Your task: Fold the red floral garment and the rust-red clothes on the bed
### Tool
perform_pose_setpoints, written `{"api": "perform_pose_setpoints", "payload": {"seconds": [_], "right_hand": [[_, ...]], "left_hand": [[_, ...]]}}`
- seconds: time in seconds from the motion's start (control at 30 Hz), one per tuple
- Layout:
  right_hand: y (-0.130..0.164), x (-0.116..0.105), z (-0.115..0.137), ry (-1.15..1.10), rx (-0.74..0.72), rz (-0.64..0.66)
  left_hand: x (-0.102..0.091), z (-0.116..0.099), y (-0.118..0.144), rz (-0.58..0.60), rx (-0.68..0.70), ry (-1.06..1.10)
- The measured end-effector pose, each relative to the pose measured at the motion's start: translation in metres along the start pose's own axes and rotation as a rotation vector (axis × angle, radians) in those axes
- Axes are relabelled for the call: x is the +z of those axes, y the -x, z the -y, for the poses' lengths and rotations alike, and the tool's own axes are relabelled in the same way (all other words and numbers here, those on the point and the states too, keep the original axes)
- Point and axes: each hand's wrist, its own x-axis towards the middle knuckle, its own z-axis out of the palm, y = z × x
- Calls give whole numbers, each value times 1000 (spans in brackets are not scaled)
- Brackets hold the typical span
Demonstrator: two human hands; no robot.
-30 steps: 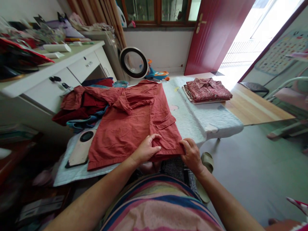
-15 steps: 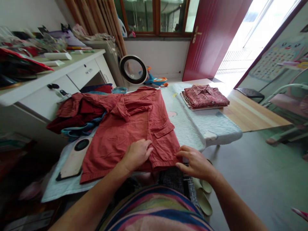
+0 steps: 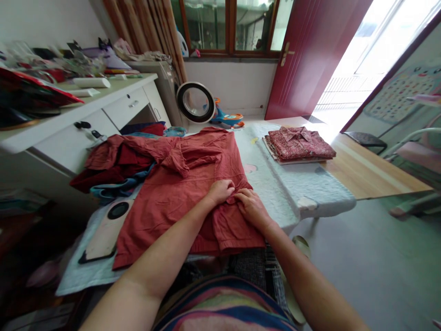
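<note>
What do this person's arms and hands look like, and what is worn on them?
Both arms are bare as far up as the view shows: no sleeves, gloves or watch visible. The left hand and right hand show no rings that I can make out. At the bottom edge, the person's top has horizontal stripes in pink, blue, yellow and green.

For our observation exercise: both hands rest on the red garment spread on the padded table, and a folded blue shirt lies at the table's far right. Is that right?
Not quite. In the head view the left hand and right hand do rest on the red garment, but the folded shirt is red-patterned, not blue.
</note>
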Motion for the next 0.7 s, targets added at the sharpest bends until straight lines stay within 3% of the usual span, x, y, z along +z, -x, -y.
{"api": "perform_pose_setpoints", "payload": {"seconds": [0.17, 0.37, 0.53, 0.7], "right_hand": [[-3, -3, -3, 76, -13, 27], [-3, -7, 0, 174, -107, -44], [2, -7, 2, 171, -149, 44], [8, -15, 6, 67, -111, 109]], "left_hand": [[1, 9, -3, -7, -2, 23], [1, 9, -1, -61, -25, 87], [6, 11, 1, -74, -23, 99], [13, 6, 12, -199, 27, -118]]}}
